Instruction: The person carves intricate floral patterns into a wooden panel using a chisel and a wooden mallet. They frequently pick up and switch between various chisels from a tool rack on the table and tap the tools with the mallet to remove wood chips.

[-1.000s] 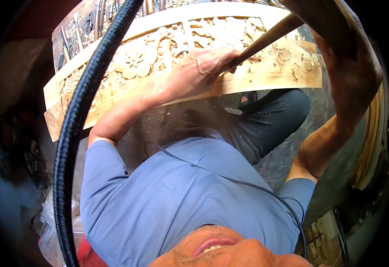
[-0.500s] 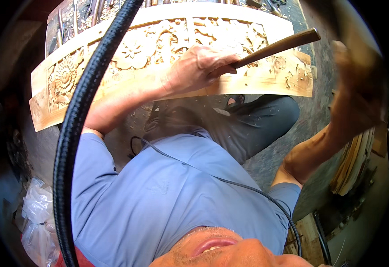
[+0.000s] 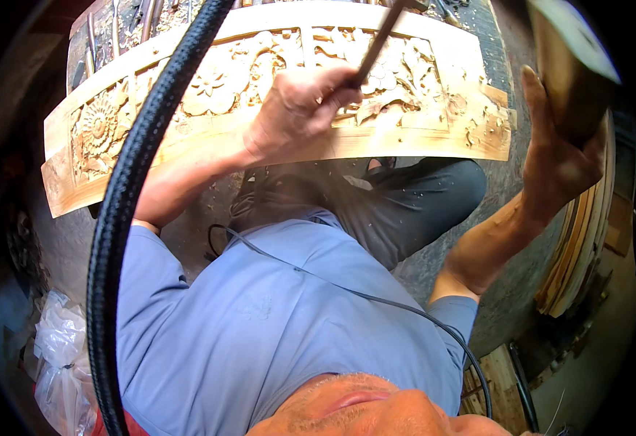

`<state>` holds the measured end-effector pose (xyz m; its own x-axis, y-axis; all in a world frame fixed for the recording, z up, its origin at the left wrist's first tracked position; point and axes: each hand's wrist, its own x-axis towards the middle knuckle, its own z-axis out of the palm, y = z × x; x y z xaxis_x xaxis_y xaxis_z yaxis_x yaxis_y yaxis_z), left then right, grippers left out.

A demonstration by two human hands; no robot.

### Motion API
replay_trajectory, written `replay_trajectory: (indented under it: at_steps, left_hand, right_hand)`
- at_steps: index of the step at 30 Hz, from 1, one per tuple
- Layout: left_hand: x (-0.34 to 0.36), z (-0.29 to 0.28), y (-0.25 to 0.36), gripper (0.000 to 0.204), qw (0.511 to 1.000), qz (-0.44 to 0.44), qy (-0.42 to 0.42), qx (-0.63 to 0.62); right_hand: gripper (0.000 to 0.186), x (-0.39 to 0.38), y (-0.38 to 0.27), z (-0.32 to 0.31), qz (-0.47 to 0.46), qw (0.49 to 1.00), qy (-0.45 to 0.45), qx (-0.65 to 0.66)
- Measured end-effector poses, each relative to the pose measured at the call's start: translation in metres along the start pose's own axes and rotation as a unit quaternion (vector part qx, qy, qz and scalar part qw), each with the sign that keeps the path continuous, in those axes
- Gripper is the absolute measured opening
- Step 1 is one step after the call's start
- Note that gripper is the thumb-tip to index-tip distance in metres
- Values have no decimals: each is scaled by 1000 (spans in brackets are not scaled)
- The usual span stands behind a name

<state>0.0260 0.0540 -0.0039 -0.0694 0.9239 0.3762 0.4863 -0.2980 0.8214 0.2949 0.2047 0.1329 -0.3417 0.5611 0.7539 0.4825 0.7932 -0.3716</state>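
Head view, one entry. Item: long curved pale-wood panel carved in relief with flowers and leaves, which lay across the grey workbench in front of me, its lower band still plain and smooth. By my judgement the floral relief was well advanced along the whole length, with crisp petals at the left rosette, though the middle section under my tool looked still in work; wood chips lay on the dark trousers below. Left hand: fingers were curled tight round the slim dark-handled chisel, knuckles resting on the panel's centre, blade end hidden beneath my fist. Right hand: it was raised well clear of the panel, fingers wrapped round the blocky brown wooden mallet. Also noted: thick black braided hose crossing the left of the picture; thin black cable over my blue shirt; stacked curved wooden strips at right.
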Motion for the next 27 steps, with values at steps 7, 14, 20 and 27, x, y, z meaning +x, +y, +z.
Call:
replay_trajectory:
  at_steps: [7,14,20,27]
  left_hand:
    - [-3,1,1,24,994,-13,17,-107]
    - [-7,5,-6,25,993,8,-54,-106]
    - [-6,2,-8,23,998,17,-64,2]
    - [-9,9,-10,32,998,-9,-18,-53]
  right_hand:
    - [51,-51,9,58,207,904,186,323]
    - [41,-54,5,69,197,917,195,286]
    - [42,-54,5,70,203,912,194,299]
    - [40,-56,4,66,169,914,198,310]
